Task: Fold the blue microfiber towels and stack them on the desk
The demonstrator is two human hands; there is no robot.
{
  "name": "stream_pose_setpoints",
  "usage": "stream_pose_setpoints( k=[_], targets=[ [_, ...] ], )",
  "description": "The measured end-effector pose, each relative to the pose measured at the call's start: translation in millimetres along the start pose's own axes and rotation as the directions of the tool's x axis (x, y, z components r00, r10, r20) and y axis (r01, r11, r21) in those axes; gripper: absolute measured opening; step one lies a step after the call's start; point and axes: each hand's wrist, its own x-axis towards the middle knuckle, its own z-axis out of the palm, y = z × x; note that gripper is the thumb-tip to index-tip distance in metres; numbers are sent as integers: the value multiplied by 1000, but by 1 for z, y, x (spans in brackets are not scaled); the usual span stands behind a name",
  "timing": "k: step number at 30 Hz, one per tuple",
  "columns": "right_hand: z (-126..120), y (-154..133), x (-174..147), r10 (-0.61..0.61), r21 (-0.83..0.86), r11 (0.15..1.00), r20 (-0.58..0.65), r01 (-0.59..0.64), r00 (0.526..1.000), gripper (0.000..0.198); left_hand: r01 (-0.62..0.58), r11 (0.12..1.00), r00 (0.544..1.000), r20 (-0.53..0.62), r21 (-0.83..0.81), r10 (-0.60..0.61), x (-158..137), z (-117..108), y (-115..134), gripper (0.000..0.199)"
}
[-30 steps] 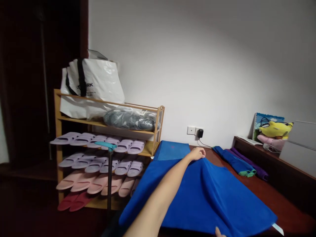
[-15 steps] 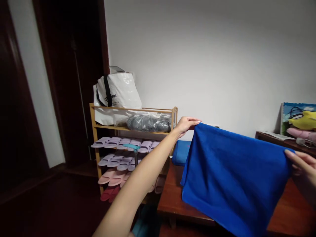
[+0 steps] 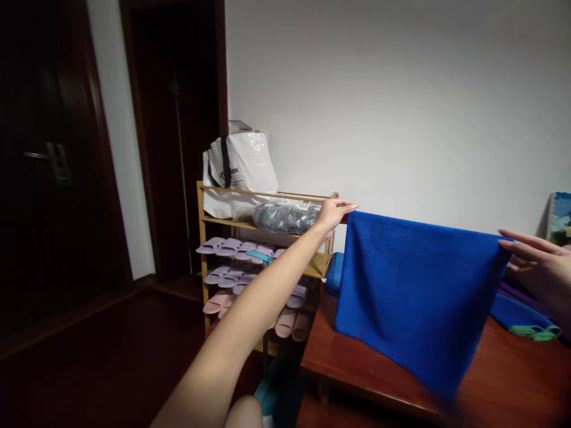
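Observation:
A blue cloth [image 3: 414,291] hangs spread out between my two hands, over the reddish-brown wooden table [image 3: 504,380]. My left hand [image 3: 335,214] pinches its upper left corner between thumb and fingers. At the upper right corner, my right hand [image 3: 535,255] grips the edge with fingertips and thumb. The lower edge droops near the tabletop and is a little blurred; I cannot tell whether it touches. Behind the cloth's left side, part of another blue fabric item [image 3: 333,274] shows. To the right, below my right hand, lies a folded blue cloth with green edging [image 3: 526,318].
A wooden shoe rack [image 3: 201,238] holds rows of purple and pink slippers [image 3: 285,322]. On its top stand a white bag [image 3: 250,160] and a grey bundle in clear plastic [image 3: 285,217]. A dark door with a handle [image 3: 57,163] is at the left.
The view has turned left. The cloth's right corner has risen, so its top edge is more level. The folded cloth with green edging has come into sight. Both hands keep their hold.

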Motion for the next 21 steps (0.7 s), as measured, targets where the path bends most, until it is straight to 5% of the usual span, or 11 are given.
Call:
stream_pose_setpoints(
  k=[3,7,15,21],
  targets=[
    [-2,10,20,0,97,995,16,-2,1000,54,-11,1000,1000,-21,-20,11,0,-4,0,9],
    [3,17,30,16,239,971,-114,11,993,32,12,999,1000,-26,-39,-13,2,-5,-4,12],
    [12,15,23,-58,190,976,-236,104,970,29,37,999,997,67,1,-37,6,3,-11,23],
    [2,-6,15,-111,27,993,-68,113,991,40,1,997,987,160,78,-14,2,-1,-3,24]
  ],
)
